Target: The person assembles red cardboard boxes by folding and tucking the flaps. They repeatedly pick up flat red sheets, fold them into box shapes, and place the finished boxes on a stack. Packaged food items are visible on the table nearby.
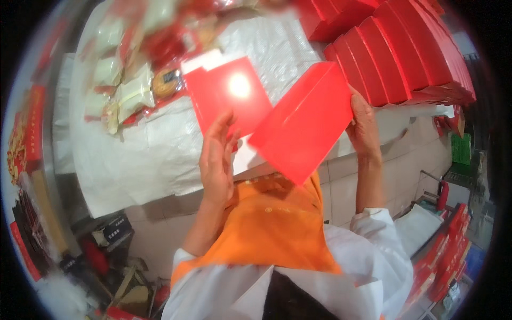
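A red cardboard box (306, 122) is tilted in front of me above the table's near edge. My right hand (365, 125) grips it at its right edge, with the fingers partly hidden behind it. Left of it, my left hand (216, 154) is raised with its fingers stretched and apart, holding nothing. Just beyond those fingers lies a second red cardboard piece (221, 93), glossy with a bright glare and white flaps at its far end; I cannot tell whether it is a whole box.
White sheeting (144, 165) covers the table. Wrapped pastries (168, 82) and pale packets (134, 95) lie at the far left. A row of red boxes (376, 58) stands at the far right. Stacked red packages (440, 256) sit low on the right, and a dark box (113, 230) low on the left.
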A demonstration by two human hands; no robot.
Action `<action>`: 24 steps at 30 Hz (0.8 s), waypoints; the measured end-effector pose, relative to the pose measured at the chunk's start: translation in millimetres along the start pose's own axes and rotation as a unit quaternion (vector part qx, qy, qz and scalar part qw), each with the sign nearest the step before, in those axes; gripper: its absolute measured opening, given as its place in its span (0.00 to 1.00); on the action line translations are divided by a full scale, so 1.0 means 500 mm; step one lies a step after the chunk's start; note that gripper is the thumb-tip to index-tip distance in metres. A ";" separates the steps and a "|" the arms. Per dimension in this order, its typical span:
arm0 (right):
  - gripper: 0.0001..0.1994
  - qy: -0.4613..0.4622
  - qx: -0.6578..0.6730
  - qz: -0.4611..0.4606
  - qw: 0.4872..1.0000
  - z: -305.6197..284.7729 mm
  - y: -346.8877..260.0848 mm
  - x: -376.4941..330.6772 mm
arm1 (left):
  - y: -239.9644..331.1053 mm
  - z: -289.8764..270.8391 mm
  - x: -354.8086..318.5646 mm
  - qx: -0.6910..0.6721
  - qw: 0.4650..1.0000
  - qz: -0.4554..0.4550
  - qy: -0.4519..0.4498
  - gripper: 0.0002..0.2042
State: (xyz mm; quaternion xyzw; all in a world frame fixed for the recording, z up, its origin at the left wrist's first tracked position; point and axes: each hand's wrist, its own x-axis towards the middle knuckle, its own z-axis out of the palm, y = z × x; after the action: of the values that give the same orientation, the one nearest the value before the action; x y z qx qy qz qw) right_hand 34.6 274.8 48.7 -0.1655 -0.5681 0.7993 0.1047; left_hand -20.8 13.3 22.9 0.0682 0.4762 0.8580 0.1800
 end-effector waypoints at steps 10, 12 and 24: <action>0.22 0.066 0.089 0.003 0.994 0.048 0.086 -0.014 | -0.006 0.073 0.039 0.326 0.928 0.179 -0.014 0.28; 0.23 0.080 0.035 0.039 0.995 0.069 0.076 -0.023 | -0.004 0.037 0.054 0.250 0.957 0.150 0.006 0.24; 0.23 -0.056 0.310 0.063 0.947 0.158 -0.030 0.124 | 0.076 -0.021 0.150 0.072 0.976 0.167 0.124 0.25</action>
State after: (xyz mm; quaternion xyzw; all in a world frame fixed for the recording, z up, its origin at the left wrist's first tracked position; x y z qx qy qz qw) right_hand -53.4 232.8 77.8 -0.1151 -0.2857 0.9490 0.0679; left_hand -102.6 14.7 45.4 0.0528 0.5375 0.8410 -0.0312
